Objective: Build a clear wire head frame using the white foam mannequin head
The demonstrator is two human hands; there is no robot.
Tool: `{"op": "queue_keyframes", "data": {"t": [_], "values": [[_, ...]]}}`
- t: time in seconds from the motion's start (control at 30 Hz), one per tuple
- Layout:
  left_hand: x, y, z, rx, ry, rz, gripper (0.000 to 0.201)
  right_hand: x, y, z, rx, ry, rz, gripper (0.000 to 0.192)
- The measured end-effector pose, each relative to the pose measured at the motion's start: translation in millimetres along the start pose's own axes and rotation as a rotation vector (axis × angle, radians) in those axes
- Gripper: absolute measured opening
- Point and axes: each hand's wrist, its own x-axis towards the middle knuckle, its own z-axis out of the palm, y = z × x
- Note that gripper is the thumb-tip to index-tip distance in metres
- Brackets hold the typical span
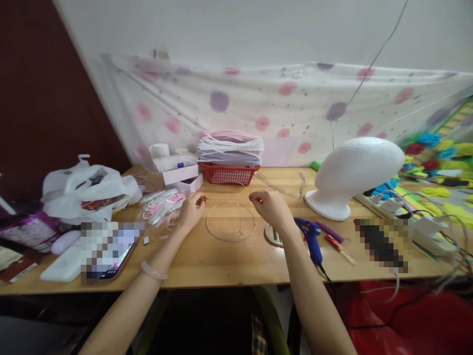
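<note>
My right hand is closed in a pinch, with a thin wire arching away from its fingertips to the left. Across from it, my left hand has its fingers curled together just above the table; whether anything thin is between them I cannot make out. Between the two hands a round wire hoop lies on the wooden table. A short thin piece inside the hoop ends in a small coil near its front edge. Under my right wrist sits a roll of pale cord or tape, partly hidden.
On the right are a blue glue gun, a screwdriver, a white foam head and a power strip. A red basket of fuzzy stems stands behind. Left are plastic packets, a phone and a white bag.
</note>
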Motion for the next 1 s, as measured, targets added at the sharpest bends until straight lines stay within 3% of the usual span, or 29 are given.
{"op": "queue_keyframes", "data": {"t": [0.23,0.43,0.63,1.0], "values": [[-4,-2,-0.5,0.011,0.029,0.044,0.029,3,16,17,-0.031,-0.073,0.064,0.027],[-8,1,3.3,0.000,-0.017,0.085,0.029,4,28,31,-0.052,-0.151,0.137,0.018],[-8,-1,10.6,-0.009,-0.082,0.078,0.030,5,34,37,-0.081,-0.194,0.168,0.018],[-10,-2,7.2,-0.027,-0.135,0.052,0.031,3,36,43,-0.038,-0.243,0.170,0.020]]}}
